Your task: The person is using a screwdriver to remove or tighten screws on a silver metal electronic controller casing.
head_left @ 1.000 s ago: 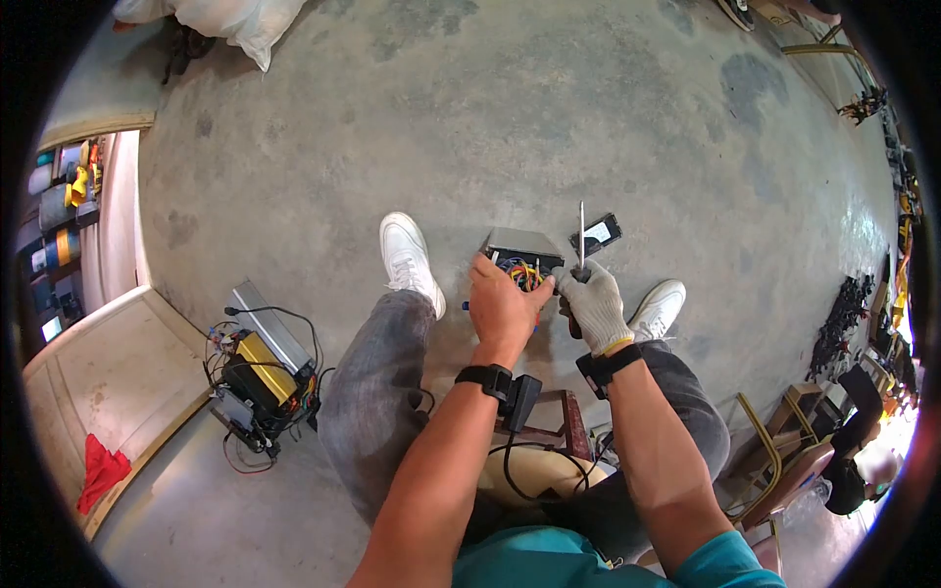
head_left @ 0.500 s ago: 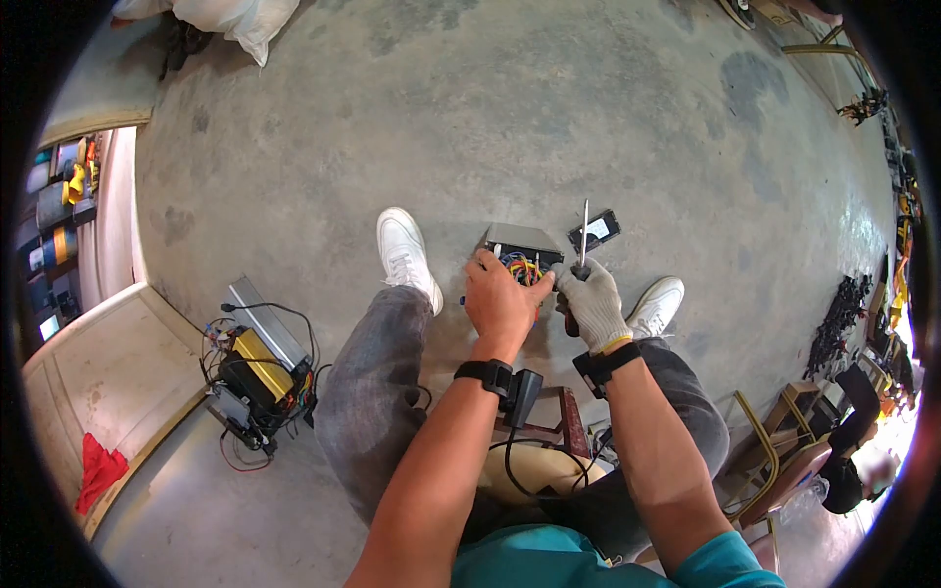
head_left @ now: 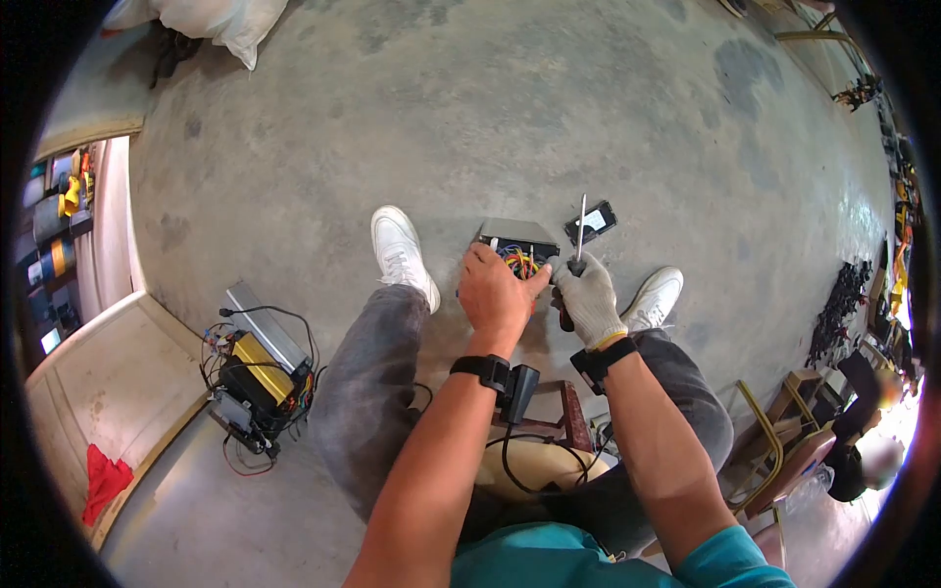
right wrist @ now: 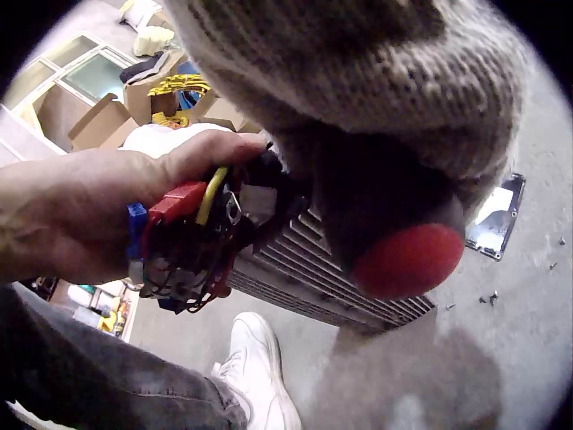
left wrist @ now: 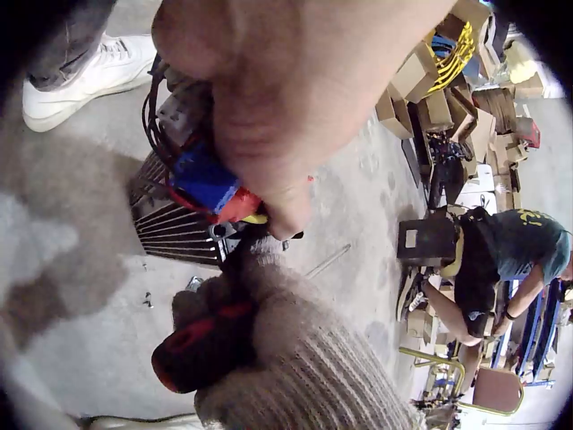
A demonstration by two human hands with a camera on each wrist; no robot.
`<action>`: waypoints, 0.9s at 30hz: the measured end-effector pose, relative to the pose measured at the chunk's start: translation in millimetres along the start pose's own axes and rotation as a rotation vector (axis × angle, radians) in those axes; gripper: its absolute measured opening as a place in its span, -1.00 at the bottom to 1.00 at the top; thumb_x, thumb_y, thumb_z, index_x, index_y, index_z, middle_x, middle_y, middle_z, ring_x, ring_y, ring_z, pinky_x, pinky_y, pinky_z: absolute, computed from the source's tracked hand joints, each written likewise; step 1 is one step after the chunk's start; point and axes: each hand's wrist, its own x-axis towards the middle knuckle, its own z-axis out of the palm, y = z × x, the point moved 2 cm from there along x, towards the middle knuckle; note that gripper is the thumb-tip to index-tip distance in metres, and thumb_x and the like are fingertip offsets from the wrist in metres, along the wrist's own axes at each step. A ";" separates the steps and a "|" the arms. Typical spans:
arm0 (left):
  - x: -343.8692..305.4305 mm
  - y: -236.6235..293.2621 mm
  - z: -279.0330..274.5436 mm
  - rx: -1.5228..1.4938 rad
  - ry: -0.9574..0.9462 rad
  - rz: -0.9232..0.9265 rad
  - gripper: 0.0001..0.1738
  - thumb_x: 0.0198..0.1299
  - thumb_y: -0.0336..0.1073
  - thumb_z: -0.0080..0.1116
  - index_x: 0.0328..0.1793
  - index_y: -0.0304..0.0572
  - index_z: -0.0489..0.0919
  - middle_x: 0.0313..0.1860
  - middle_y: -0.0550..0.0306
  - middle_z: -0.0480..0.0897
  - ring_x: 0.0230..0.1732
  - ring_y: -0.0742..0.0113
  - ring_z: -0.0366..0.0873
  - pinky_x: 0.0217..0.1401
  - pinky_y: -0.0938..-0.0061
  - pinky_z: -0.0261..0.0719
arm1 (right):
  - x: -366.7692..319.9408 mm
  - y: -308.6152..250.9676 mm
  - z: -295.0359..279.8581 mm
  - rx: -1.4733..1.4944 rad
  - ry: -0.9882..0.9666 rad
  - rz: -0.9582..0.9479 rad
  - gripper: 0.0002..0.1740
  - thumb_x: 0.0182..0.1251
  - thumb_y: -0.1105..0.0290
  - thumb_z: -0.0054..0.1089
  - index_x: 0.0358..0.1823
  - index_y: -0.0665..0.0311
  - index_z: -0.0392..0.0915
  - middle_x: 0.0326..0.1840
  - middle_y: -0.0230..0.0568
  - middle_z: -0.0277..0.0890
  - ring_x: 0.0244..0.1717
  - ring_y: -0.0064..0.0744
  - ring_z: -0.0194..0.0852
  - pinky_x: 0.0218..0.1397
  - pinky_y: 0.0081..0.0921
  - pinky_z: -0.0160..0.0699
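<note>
My bare left hand (head_left: 495, 299) grips a finned grey metal box (head_left: 520, 233) by its open end, thumb toward the right hand. A bundle of coloured wires (head_left: 520, 263) with red and blue connectors (right wrist: 179, 204) spills out there. The gloved right hand (head_left: 590, 302) holds a screwdriver (head_left: 581, 227), its shaft pointing forward, away from the body. In the right wrist view the dark handle shows its red end (right wrist: 410, 260). The gloved fingers are right at the box's end, beside the left thumb. A flat black cover with a white label (head_left: 591, 222) lies beyond the right hand.
Several small screws (right wrist: 489, 297) lie on the concrete floor near the cover. White shoes (head_left: 402, 250) flank the box. At the left sits another wired unit with a gold part (head_left: 263, 365). Chairs (head_left: 769, 461) stand at the right; another person (left wrist: 510, 269) sits farther off.
Both hands keep their grips on the box and the screwdriver. The head view has shifted a little, so the scene sits slightly farther left.
</note>
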 end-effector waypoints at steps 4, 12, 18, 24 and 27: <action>1.4 -1.6 4.9 0.052 0.047 0.049 -0.01 -0.17 0.31 0.60 0.04 -0.49 0.48 0.00 -0.16 0.60 0.03 -0.09 0.64 0.07 0.19 0.68 | 0.0 8.1 1.3 0.006 -0.029 0.060 -0.58 0.42 0.10 0.35 -0.05 0.37 0.61 -0.41 -0.23 0.65 -0.45 -0.42 0.64 -0.34 -0.38 0.59; 2.6 -3.7 7.6 0.086 0.097 0.123 -0.04 -0.17 0.34 0.59 -0.04 -0.45 0.48 -0.11 -0.13 0.59 -0.05 -0.06 0.63 0.00 0.19 0.66 | 9.0 35.4 14.1 -0.084 0.108 -0.027 -0.49 0.44 -0.02 0.31 0.02 0.35 0.57 -0.27 -0.07 0.70 -0.26 -0.13 0.71 -0.12 -0.22 0.63; 1.9 -6.9 12.5 0.128 0.072 0.167 -0.03 -0.16 0.43 0.54 -0.10 -0.42 0.49 -0.14 -0.12 0.59 -0.07 -0.03 0.63 -0.04 0.20 0.66 | 1.0 27.7 16.1 -0.013 0.034 0.134 -0.39 0.42 -0.16 0.25 -0.05 0.36 0.53 -0.24 0.06 0.71 -0.15 0.08 0.73 -0.02 -0.12 0.63; 6.3 -9.0 8.9 0.116 0.043 0.199 -0.04 -0.03 0.38 0.51 -0.07 -0.53 0.47 -0.09 -0.29 0.56 -0.05 -0.22 0.61 -0.02 0.08 0.64 | 2.9 34.6 15.5 -0.070 0.075 0.049 -0.39 0.41 -0.15 0.27 -0.09 0.39 0.53 -0.29 0.09 0.70 -0.21 0.14 0.72 -0.07 -0.09 0.63; 6.7 -4.4 4.3 0.109 -0.048 0.102 0.00 -0.02 0.41 0.49 0.00 -0.55 0.46 -0.02 -0.30 0.56 0.02 -0.22 0.63 0.04 0.08 0.66 | 3.1 28.8 14.2 -0.068 0.081 0.006 -0.39 0.41 -0.15 0.27 -0.10 0.39 0.53 -0.31 0.12 0.68 -0.21 0.19 0.70 -0.07 -0.06 0.62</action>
